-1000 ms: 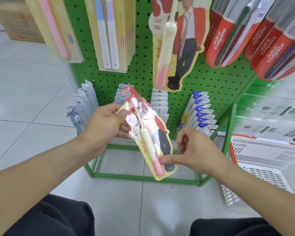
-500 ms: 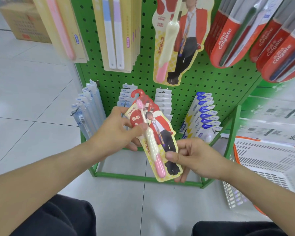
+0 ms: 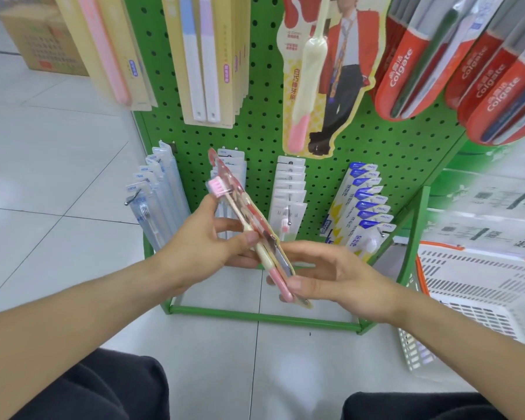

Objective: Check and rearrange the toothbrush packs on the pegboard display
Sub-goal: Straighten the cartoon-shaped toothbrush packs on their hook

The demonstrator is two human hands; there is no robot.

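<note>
Two hands hold one toothbrush pack (image 3: 249, 225) edge-on before the green pegboard (image 3: 261, 128)
Left hand (image 3: 203, 247) pinches its middle; right hand (image 3: 331, 274) pinches its lower end

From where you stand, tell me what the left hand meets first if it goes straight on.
Probably the white packs hanging on the pegboard, right behind the held toothbrush pack; depth is unclear.

**Counts at the rack**

Two hands: left hand (image 3: 200, 247), right hand (image 3: 343, 280). Between them is one pack (image 3: 249, 225). Above the hands hang five groups of packs, behind them four rows on hooks. Right of the right hand is one basket (image 3: 467, 286). Far above the left hand is one box (image 3: 40, 37).
</note>
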